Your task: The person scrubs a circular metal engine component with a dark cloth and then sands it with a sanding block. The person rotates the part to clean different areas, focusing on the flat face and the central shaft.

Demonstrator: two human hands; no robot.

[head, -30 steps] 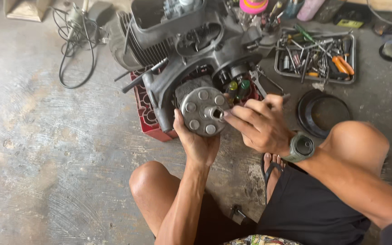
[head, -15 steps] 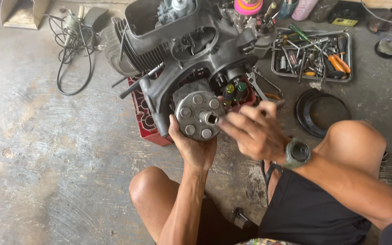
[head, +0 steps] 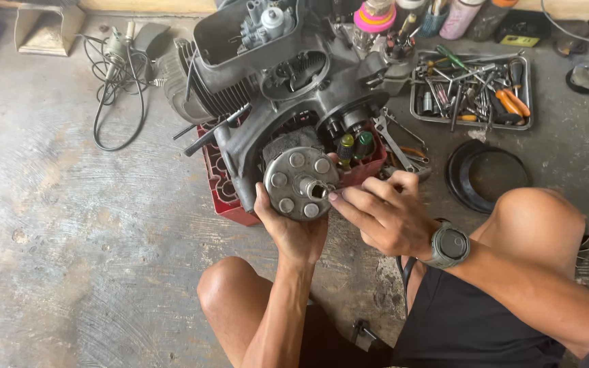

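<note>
A metal tray (head: 527, 92) of screwdrivers and pliers sat far right on the concrete floor (head: 69, 259). A black rubber ring (head: 459, 187) lay just nearer than it. A coiled black cable (head: 114, 88) lay far left, beside a small cardboard box (head: 42, 31).

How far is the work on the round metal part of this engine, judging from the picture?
Done: the engine sits partly stripped on a red crate, with tools laid out in a metal tray. In hand: the left hand supports the round clutch disc from below, and the right hand has its fingertips at the hub. Left: the disc is still on the engine.
</note>
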